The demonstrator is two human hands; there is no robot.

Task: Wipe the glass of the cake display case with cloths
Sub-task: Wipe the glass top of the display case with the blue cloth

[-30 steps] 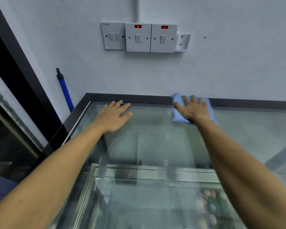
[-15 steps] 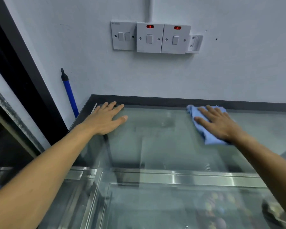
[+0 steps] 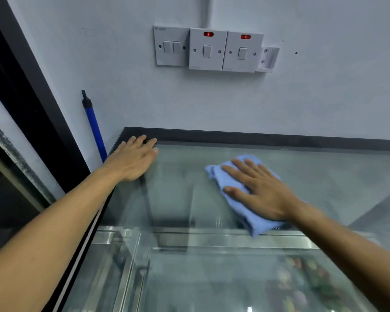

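The glass top of the cake display case (image 3: 180, 190) fills the lower view, with a black border along the wall side. A folded light blue cloth (image 3: 236, 199) lies on the glass right of centre. My right hand (image 3: 257, 190) presses flat on the cloth with straight fingers. My left hand (image 3: 133, 158) rests flat on the glass at the far left corner, fingertips touching the black border. Metal rails and blurred coloured cakes (image 3: 302, 284) show through the glass below.
A white wall stands directly behind the case, with three switch plates (image 3: 208, 49) above. A blue pole with a black tip (image 3: 94, 127) leans in the gap left of the case. A dark door frame (image 3: 32, 104) runs down the left side.
My right hand has slid the cloth away from the back border, toward me and to the left across the glass. My left hand stays planted at the far left corner.
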